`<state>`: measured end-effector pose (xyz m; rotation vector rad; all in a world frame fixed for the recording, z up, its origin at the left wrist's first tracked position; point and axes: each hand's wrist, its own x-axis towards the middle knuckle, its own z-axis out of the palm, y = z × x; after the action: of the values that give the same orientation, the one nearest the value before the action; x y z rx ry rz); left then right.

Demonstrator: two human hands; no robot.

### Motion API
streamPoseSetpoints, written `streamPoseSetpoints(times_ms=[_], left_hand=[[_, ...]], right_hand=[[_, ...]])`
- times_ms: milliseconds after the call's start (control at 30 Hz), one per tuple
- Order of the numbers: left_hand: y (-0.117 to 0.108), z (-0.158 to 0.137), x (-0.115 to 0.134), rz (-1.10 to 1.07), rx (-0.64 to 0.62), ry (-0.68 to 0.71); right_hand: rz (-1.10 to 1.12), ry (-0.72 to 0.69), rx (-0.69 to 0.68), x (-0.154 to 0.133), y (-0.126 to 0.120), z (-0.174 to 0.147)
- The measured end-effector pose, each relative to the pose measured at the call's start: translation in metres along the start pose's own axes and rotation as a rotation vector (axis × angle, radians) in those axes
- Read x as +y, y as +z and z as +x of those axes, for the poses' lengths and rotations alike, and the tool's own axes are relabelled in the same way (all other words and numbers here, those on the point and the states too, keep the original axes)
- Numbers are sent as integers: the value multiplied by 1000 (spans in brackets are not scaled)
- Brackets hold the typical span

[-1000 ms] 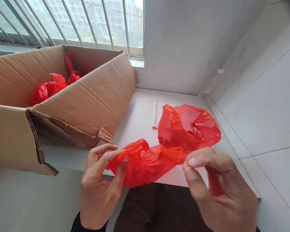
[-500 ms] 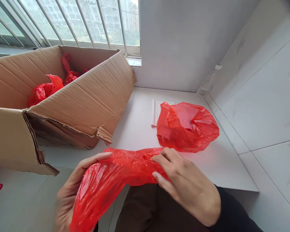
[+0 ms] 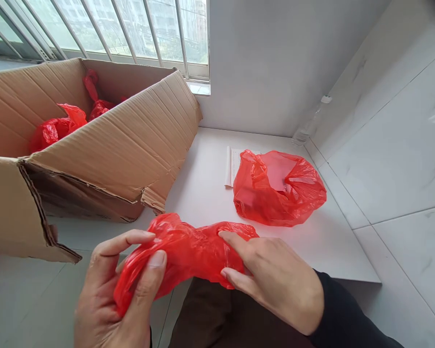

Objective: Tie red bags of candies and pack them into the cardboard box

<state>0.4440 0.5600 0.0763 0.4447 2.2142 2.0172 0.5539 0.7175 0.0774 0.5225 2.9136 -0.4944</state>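
A crumpled red plastic bag is stretched sideways between my two hands, above my lap. My left hand grips its gathered left end, the thumb pressed on top and the index finger along the upper edge. At the bag's right end, my right hand holds the film between thumb and fingers; some of its fingers are hidden. Whether anything is inside this bag I cannot tell. Just beyond my right hand, another red plastic bag stands with its mouth spread on the white ledge.
A worn cardboard box on the left holds several red plastic bags. A clear bottle with a white cap stands in the corner. A printed paper lies partly behind the standing bag. Barred window above the box.
My left hand has turned and gathered the bag's loose left end, with the thumb now on top. The bag looks shorter and more bunched. My right hand has shifted slightly.
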Motion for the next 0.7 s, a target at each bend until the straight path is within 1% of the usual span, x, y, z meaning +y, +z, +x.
streamPoseSetpoints(times_ms=[67,100,200,267,333,433,500,567,633,700], left_hand=[[-5,-1,2,-47,-22,-75],[-8,-1,3,-39,-15,-84],[-13,0,5,21,27,-67],[-15,1,4,50,42,-88],[-14,2,4,70,50,-125],[-9,0,4,56,67,-165],[-7,-4,4,8,81,-191],[-8,-6,2,-15,74,-190],[-12,-7,-1,3,49,-153],[-15,-7,-4,10,23,-128]], right_hand=[[-102,-14,-15,-1,3,5],[-125,-13,-10,1,4,8],[-94,23,42,7,-1,11],[-48,33,63,6,-8,6],[-27,23,9,-2,-15,-2],[-69,-18,-149,-25,-20,-10],[-140,-17,-177,-35,-17,-8],[-201,28,-128,-32,-14,0],[-232,96,-54,-20,-13,7],[-209,164,56,-4,-17,8]])
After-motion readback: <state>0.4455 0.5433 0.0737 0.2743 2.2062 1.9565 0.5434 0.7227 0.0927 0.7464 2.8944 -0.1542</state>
